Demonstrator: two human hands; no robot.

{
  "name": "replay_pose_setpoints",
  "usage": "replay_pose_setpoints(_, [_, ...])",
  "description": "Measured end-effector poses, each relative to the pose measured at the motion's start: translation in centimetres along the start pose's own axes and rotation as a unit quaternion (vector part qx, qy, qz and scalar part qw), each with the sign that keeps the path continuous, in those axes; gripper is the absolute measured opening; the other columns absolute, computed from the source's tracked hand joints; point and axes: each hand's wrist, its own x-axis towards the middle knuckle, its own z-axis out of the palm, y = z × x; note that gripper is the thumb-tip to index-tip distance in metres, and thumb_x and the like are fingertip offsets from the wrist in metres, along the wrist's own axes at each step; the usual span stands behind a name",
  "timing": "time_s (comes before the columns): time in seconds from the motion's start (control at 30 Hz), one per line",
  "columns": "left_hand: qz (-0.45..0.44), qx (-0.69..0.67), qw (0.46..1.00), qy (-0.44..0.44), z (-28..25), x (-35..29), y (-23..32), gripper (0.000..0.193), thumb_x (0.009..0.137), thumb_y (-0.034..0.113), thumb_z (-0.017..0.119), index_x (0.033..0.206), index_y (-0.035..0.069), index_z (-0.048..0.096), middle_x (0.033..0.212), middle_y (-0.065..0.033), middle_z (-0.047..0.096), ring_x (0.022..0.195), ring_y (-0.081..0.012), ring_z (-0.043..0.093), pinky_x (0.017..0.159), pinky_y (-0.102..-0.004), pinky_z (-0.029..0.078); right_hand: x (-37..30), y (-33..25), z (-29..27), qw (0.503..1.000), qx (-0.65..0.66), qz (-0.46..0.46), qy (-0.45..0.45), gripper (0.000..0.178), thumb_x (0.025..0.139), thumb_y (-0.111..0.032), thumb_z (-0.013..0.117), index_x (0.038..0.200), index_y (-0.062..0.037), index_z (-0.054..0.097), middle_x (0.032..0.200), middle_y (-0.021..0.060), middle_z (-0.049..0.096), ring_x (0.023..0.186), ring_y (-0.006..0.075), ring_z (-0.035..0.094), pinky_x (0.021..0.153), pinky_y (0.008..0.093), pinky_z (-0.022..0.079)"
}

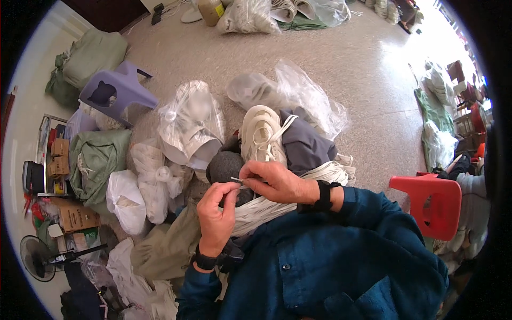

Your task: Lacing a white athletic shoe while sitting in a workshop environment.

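Note:
My left hand [217,216] and my right hand [274,181] meet in front of my body, each with thumb and forefinger pinched. Between their fingertips is a short thin piece [236,180], dark and pale, too small to name; it may be the end of a lace. Just beyond the hands a cream lace-up sneaker [260,130] stands with its toe away from me. A dark grey rounded thing [225,166] sits beside its heel. Long off-white laces [256,214] lie in a bundle under my wrists, and more hang to the right. Grey cloth [309,140] is bunched beside the sneaker.
Clear plastic bags [314,101] and a stuffed bag [191,125] lie ahead. On the left are a purple stool [118,88], green sacks [98,160], white bags [126,200] and a small fan [40,257]. A red stool [434,200] stands to my right.

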Motion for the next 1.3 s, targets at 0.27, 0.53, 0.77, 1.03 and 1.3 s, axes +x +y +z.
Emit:
replay_pose_setpoints(0.27, [-0.078, -0.098, 0.992, -0.014, 1.4, 0.2, 0.1, 0.013, 0.098, -0.003, 0.055, 0.109, -0.005, 0.061, 0.092, -0.0089, 0.07, 0.084, -0.0121, 0.067, 0.076, -0.025, 0.053, -0.6, 0.3, -0.5, 1.0, -0.008, 0.01, 0.001, 0.01, 0.093, -0.008, 0.06, 0.1, -0.0008, 0.061, 0.083, 0.0188, 0.067, 0.079, 0.0382, 0.067, 0.066, 0.0417, 0.052])
replay_pose_setpoints(0.53, [-0.023, -0.008, 0.999, -0.049, 1.7, 1.1, 0.1, 0.008, 0.094, -0.003, 0.06, 0.101, -0.001, 0.064, 0.083, -0.0093, 0.071, 0.074, -0.0159, 0.069, 0.068, -0.0285, 0.054, -1.6, 0.2, -1.3, 0.998, -0.042, -0.044, -0.001, 0.012, 0.09, -0.008, 0.061, 0.1, -0.0003, 0.062, 0.086, 0.02, 0.067, 0.082, 0.0407, 0.065, 0.069, 0.0462, 0.052])
replay_pose_setpoints(0.77, [-0.001, -0.066, 0.996, -0.057, 5.5, 2.7, -0.9, 0.031, 0.093, 0.0, 0.064, 0.123, -0.002, 0.057, 0.106, -0.0108, 0.07, 0.098, -0.0152, 0.066, 0.088, -0.0292, 0.052, -3.6, 0.0, -6.3, 0.99, -0.131, -0.027, 0.039, 0.013, 0.091, -0.007, 0.059, 0.102, -0.0011, 0.061, 0.083, 0.0169, 0.065, 0.074, 0.0329, 0.065, 0.067, 0.0393, 0.052])
replay_pose_setpoints(1.03, [-0.047, 0.11, 0.992, -0.031, 15.0, 4.5, -13.3, 0.094, 0.079, 0.037, 0.078, 0.137, -0.02, 0.031, 0.147, -0.0384, 0.03, 0.14, -0.0494, 0.028, 0.119, -0.0493, 0.022, -5.5, -2.0, -5.9, 0.996, 0.034, 0.056, -0.054, 0.014, 0.098, -0.009, 0.056, 0.105, 0.0023, 0.061, 0.087, 0.0093, 0.067, 0.084, 0.015, 0.066, 0.074, 0.0321, 0.053])
replay_pose_setpoints(1.3, [-0.035, 0.224, 0.974, -0.004, 16.3, 3.9, -13.7, 0.087, 0.085, 0.03, 0.072, 0.139, -0.02, 0.027, 0.146, -0.0396, 0.03, 0.138, -0.0513, 0.029, 0.118, -0.0502, 0.023, -7.0, -11.6, -7.5, 0.962, 0.148, -0.017, -0.229, 0.012, 0.1, -0.007, 0.056, 0.102, 0.0005, 0.065, 0.095, 0.0116, 0.066, 0.093, 0.0285, 0.063, 0.085, 0.0387, 0.049])
